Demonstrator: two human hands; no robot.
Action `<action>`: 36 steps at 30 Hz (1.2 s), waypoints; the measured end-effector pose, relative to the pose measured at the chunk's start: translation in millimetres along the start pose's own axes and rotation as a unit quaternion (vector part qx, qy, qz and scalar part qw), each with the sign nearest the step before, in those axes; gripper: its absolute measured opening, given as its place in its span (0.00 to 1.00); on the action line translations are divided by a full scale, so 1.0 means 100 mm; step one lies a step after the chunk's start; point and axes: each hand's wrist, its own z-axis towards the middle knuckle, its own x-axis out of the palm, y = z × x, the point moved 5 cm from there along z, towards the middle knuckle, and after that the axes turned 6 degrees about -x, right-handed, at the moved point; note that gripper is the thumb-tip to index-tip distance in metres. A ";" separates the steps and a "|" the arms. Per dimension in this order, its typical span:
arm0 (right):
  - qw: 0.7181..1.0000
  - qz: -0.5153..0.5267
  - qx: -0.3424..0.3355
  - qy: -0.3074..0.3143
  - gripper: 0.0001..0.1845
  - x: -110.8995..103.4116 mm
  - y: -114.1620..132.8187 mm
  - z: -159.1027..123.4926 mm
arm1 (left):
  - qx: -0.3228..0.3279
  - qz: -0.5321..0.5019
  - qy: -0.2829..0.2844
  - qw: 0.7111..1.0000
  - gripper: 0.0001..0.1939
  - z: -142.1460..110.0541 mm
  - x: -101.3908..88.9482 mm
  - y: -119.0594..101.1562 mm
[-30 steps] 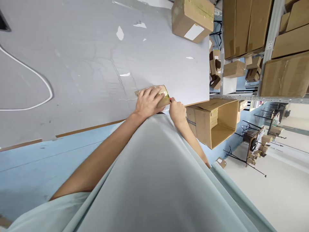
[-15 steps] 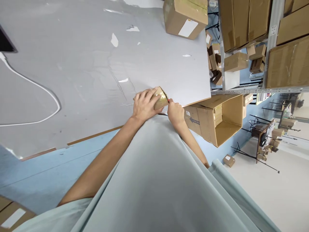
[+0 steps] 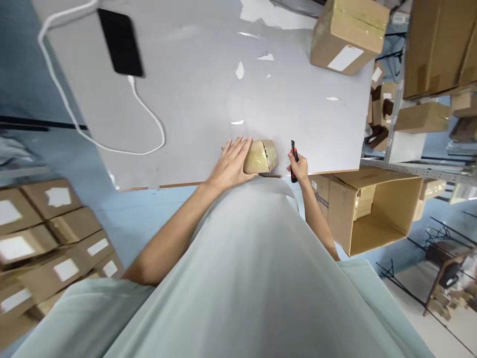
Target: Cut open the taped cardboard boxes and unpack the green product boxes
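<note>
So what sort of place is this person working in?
It looks like a packing or storage room, though I can't be certain: there are labelled boxes stacked on one side, a shelf holding more cartons, and a table to work at.

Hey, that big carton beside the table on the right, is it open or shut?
Open: nothing covers the mouth of the big carton, and smaller boxes show inside.

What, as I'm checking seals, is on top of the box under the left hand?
Shiny tape and the left hand are on the box; whatever that hand covers cannot be seen.
</note>
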 end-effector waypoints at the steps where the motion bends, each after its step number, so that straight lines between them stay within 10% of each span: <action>1: 0.999 0.030 0.021 0.023 0.14 0.14 -0.06 0.13 | -0.018 0.005 -0.001 1.000 0.64 -0.08 -0.06 0.05; 8: 0.985 0.075 0.010 0.157 0.16 0.74 0.10 0.16 | -0.151 0.028 -0.051 0.987 0.60 -0.70 -0.37 0.51; 18: 0.988 -0.076 -0.103 0.087 0.17 0.18 0.36 0.17 | -0.154 -0.052 -0.062 0.985 0.61 -0.27 0.14 0.87; 23: 0.968 -0.175 -0.175 0.031 0.24 -0.01 0.57 0.05 | -0.198 -0.091 0.003 0.976 0.80 -0.25 0.15 0.93; 29: 0.813 -0.431 -0.345 0.186 0.24 0.35 1.24 -0.40 | -0.134 -0.120 0.035 0.983 0.78 -0.22 0.05 0.80; 32: 0.710 -0.548 -0.355 0.264 0.24 0.67 1.45 -0.53 | -0.121 -0.113 0.054 0.985 0.73 -0.13 0.16 0.81; 36: 0.641 -0.621 -0.344 0.293 0.25 0.94 1.58 -0.54 | -0.124 -0.135 0.061 0.981 0.73 -0.10 0.29 0.89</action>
